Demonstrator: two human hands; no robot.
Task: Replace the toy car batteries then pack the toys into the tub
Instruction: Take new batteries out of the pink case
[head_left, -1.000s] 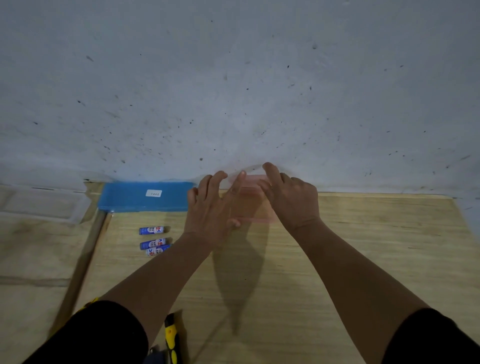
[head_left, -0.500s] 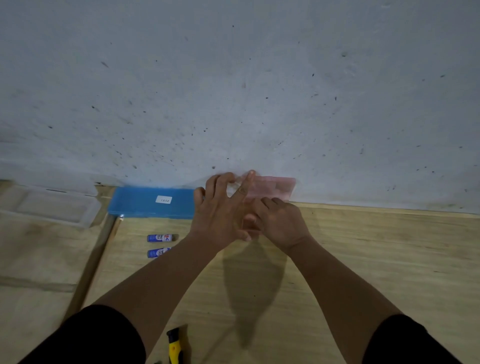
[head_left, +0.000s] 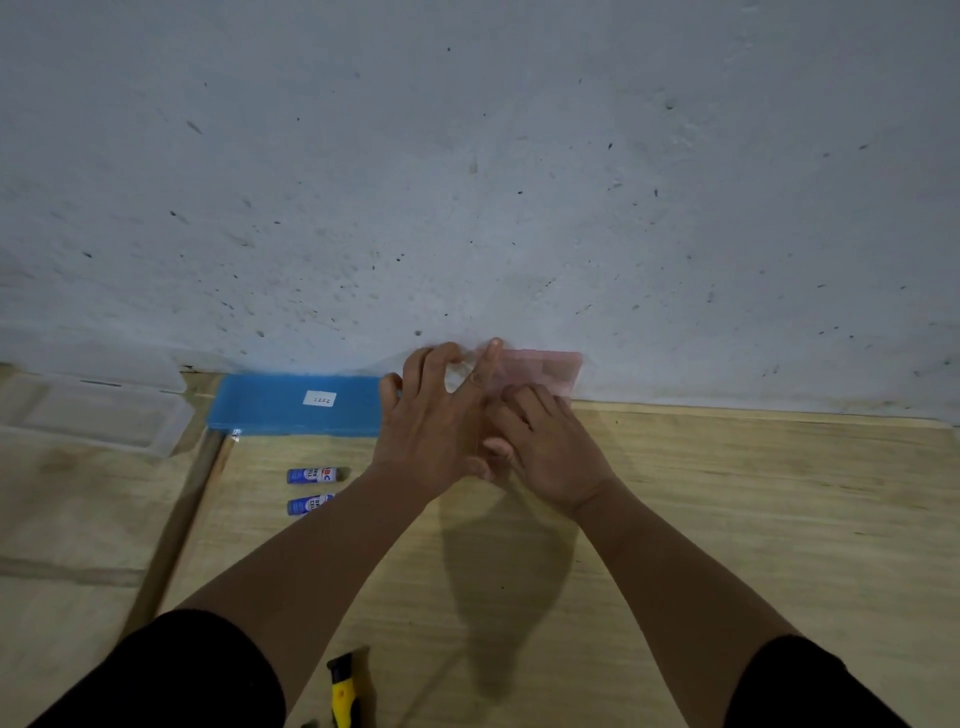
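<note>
Rear surface: a pale grey-white wall (head_left: 467, 182), rough-textured and flecked with small dark specks and pits across its full width. Work surface: a light wood-grain desk (head_left: 753, 519) that butts directly against the wall base. On the left side a narrow wooden strip (head_left: 176, 525) runs diagonally toward the viewer — beyond it lies a second pale wooden panel (head_left: 62, 519) with a faint dark seam. Lighting is dim and cool; a soft shadow falls on the desk centre.
</note>
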